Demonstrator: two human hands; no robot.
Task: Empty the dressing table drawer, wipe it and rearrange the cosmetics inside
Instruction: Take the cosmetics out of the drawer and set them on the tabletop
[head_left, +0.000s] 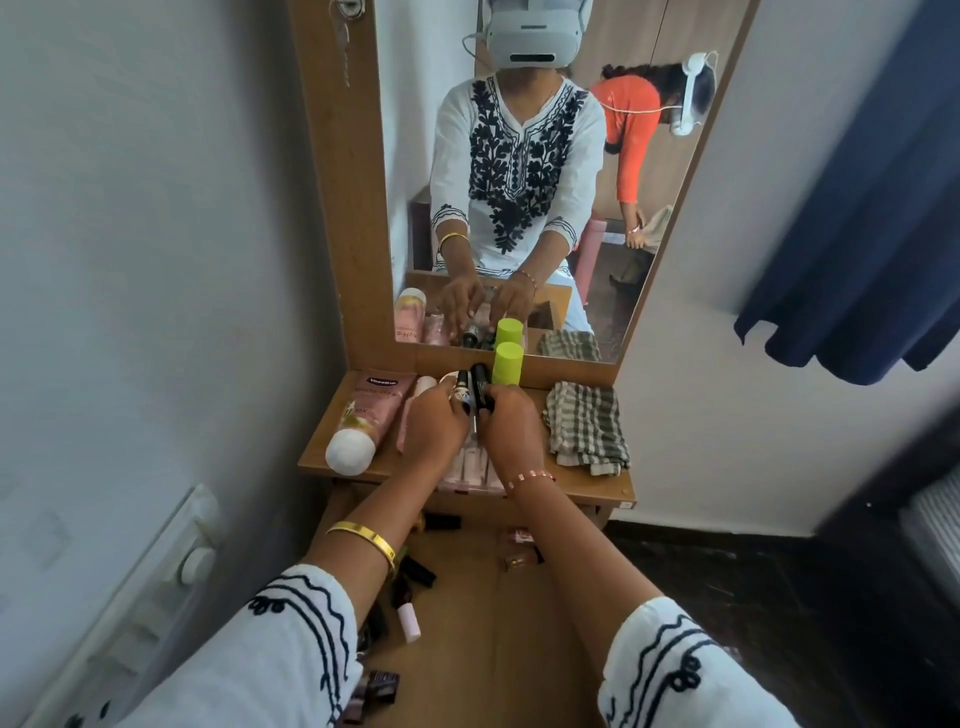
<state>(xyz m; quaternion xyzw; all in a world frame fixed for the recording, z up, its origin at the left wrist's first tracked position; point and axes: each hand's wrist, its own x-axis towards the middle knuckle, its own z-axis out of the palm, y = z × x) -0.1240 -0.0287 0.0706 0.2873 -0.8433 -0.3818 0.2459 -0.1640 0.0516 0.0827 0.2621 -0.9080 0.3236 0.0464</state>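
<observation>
Drawer (467, 649) — pulled open below the tabletop's front edge, small cosmetics (410, 621) loose along its left side. Tabletop (582, 486): left hand (436, 423) grasping a dark-capped tube (461, 391), right hand (511, 426) clenched round a black tube (480, 382), both at mid-tabletop. Lotion tube (366, 415) lying at the left edge; green-capped bottle (507, 362) upright at the back edge; checked cloth (587, 428) folded at the right. Risk — crowded hands could knock the upright bottle over, or send tubes rolling off the front edge.
</observation>
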